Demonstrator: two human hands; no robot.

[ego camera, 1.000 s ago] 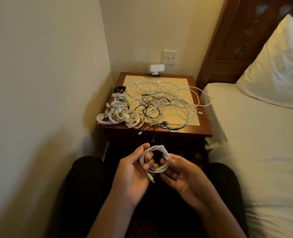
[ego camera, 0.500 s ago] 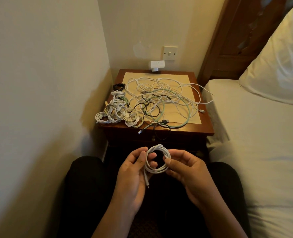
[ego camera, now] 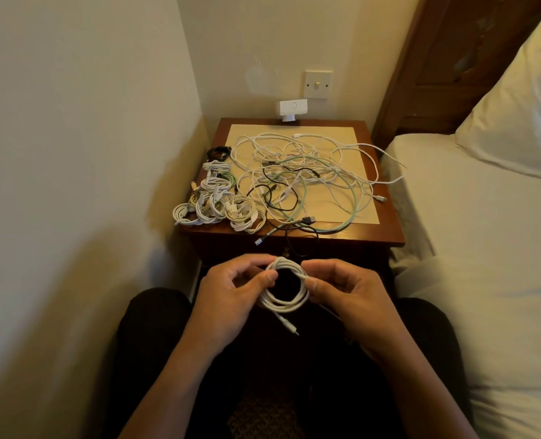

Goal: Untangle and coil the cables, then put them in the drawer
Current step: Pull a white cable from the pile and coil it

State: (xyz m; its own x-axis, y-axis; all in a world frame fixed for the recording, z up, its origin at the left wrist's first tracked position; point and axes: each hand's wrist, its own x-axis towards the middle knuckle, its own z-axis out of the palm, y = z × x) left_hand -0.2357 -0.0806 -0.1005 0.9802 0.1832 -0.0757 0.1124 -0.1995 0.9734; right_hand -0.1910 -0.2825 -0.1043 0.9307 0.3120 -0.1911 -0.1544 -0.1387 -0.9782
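I hold a coiled white cable (ego camera: 283,304) in front of my lap, its plug end hanging down. My left hand (ego camera: 231,299) pinches the coil's left side between thumb and fingers, and my right hand (ego camera: 348,296) pinches its right side. On the wooden nightstand (ego camera: 386,239) lies a loose tangle of white, green and black cables (ego camera: 307,182). A pile of several coiled white cables (ego camera: 215,207) sits at the nightstand's left front, with a small coiled black cable (ego camera: 218,152) behind it. The drawer front is dark and partly hidden behind my hands.
A wall runs close along the left. A bed (ego camera: 484,248) with a pillow (ego camera: 522,106) lies right of the nightstand, below a wooden headboard (ego camera: 452,58). A white plug (ego camera: 292,110) and a wall switch (ego camera: 318,84) sit behind the nightstand. A black cable loop hangs over the nightstand's front edge.
Both hands have turned palm-down around the coil and now pinch it at opposite sides. The coil has rotated to lie flatter, with its plug end dangling below.
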